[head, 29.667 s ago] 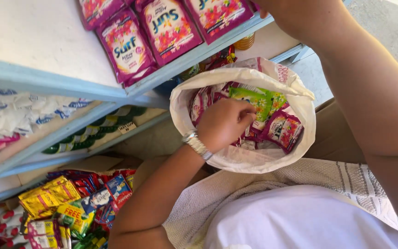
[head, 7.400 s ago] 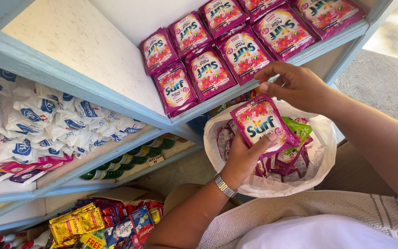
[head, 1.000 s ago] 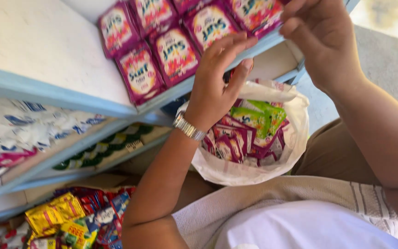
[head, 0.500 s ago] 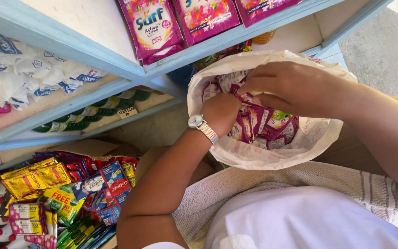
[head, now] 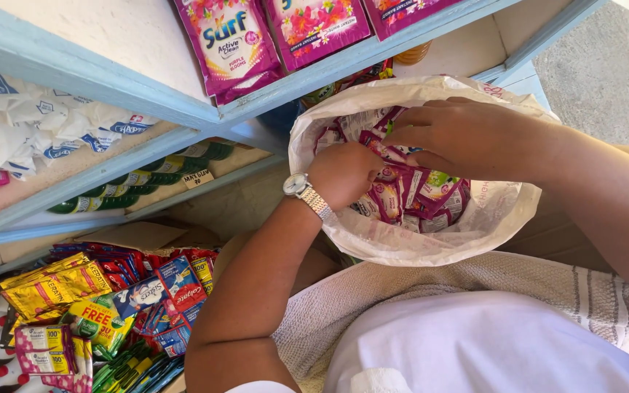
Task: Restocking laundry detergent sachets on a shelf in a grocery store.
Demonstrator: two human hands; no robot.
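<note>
Both hands are inside the white plastic bag (head: pixel 431 244), which sits on the lap below the blue shelf edge (head: pixel 293 87). Left hand (head: pixel 343 175): fingers curled down into the bag among the pink sachets (head: pixel 402 196); whether it grips one cannot be told. Wrist bent, forearm rising from lower left, metal wristwatch (head: pixel 301 191) at the bag rim. Right hand (head: pixel 460 135): fingers partly closed, tips touching sachets near the bag's far rim, forearm entering from the right. More pink sachets (head: pixel 231 44) lie on the shelf above the bag.
</note>
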